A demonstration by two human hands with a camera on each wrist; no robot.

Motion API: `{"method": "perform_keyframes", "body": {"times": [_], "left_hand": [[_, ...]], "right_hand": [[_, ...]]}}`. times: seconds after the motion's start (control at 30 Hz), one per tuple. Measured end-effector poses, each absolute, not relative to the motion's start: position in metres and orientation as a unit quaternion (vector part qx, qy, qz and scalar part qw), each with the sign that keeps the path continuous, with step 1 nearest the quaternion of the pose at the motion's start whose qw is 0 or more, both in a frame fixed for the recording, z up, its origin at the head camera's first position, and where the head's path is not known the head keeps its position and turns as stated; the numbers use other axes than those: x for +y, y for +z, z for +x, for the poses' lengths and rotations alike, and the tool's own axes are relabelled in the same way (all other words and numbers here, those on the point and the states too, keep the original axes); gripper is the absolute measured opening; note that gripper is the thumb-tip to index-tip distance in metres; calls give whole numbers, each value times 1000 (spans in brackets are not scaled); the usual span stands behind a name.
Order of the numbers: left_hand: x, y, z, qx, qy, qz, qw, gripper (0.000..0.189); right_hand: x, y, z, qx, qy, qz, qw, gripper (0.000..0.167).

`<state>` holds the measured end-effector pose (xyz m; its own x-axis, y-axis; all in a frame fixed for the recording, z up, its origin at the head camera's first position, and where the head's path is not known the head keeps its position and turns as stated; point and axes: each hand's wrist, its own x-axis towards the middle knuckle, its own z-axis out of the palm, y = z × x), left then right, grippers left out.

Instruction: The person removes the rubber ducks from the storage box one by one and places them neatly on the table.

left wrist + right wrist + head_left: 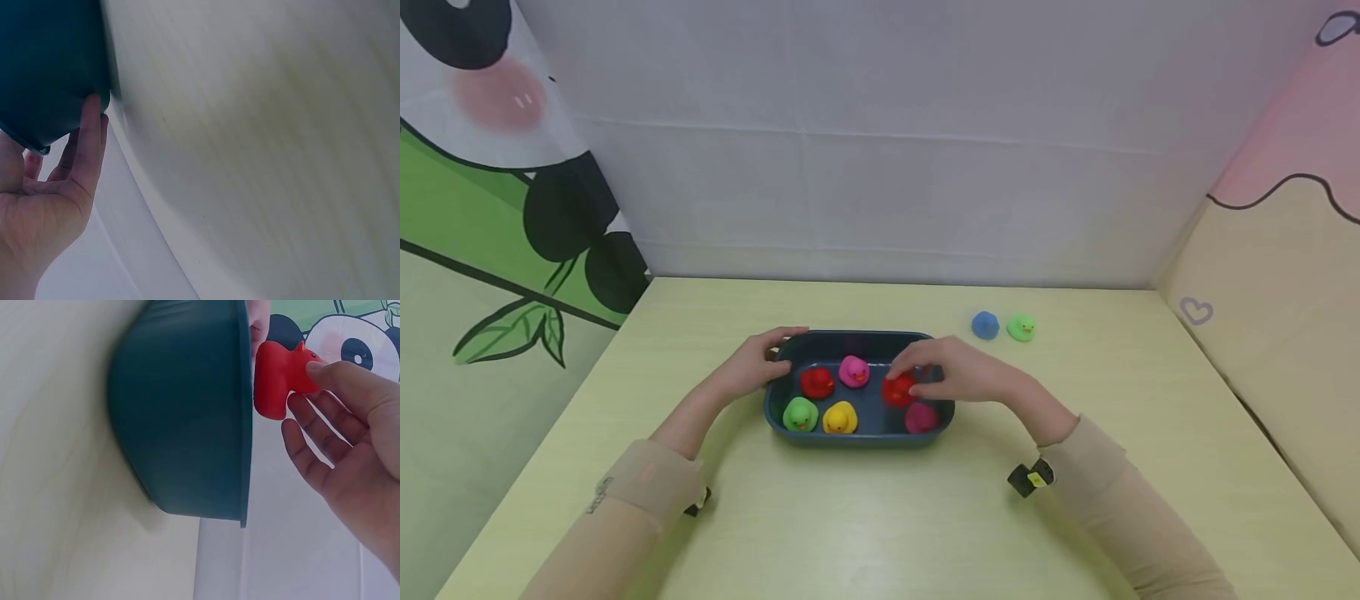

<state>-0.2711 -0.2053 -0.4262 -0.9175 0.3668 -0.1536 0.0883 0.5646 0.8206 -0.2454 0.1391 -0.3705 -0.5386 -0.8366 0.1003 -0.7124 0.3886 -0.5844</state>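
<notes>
A dark blue-green plastic basin (pixel 859 440) stands on the table. Its left end is gripped by my left hand (pixel 754 360), thumb over the rim and fingers against the outer wall, as the left wrist view also shows. Above the basin's right half, my right hand (pixel 961 371) pinches a red rubber duck (pixel 275 378) by its head. In the right wrist view this duck is at the rim, clear of the basin floor. Inside the basin lie another red duck (pixel 817 382), a pink duck (pixel 853 372), a green duck (pixel 801 414), a yellow duck (pixel 840 417) and a magenta duck (pixel 921 418).
Behind the basin to the right, a blue duck (pixel 985 325) and a light green duck (pixel 1022 327) sit on the pale wooden table (pixel 850 517). A white cloth backdrop (pixel 880 200) rises at the table's far edge, with printed panels at both sides.
</notes>
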Motion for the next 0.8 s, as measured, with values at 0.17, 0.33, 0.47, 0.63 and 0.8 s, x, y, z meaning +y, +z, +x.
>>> {"method": "perform_keyframes", "body": {"times": [0.17,0.33,0.47,0.63,0.8], "left_hand": [[-200,-412,-263,869,451,130,159,56],[-191,-391,-251,868,450,132,165,55],[-190,-387,-248,870,446,131,164,55],[-198,-406,-259,871,448,128,158,56],[-201,-412,-262,871,447,128,157,56]], "right_hand": [[148,-365,-248,818,-313,-475,88,30],[158,-356,-248,818,-323,-469,87,30],[167,-351,-249,823,-325,-459,85,29],[178,-346,-249,829,-330,-446,72,30],[190,-340,-247,846,-313,-428,56,32]]}}
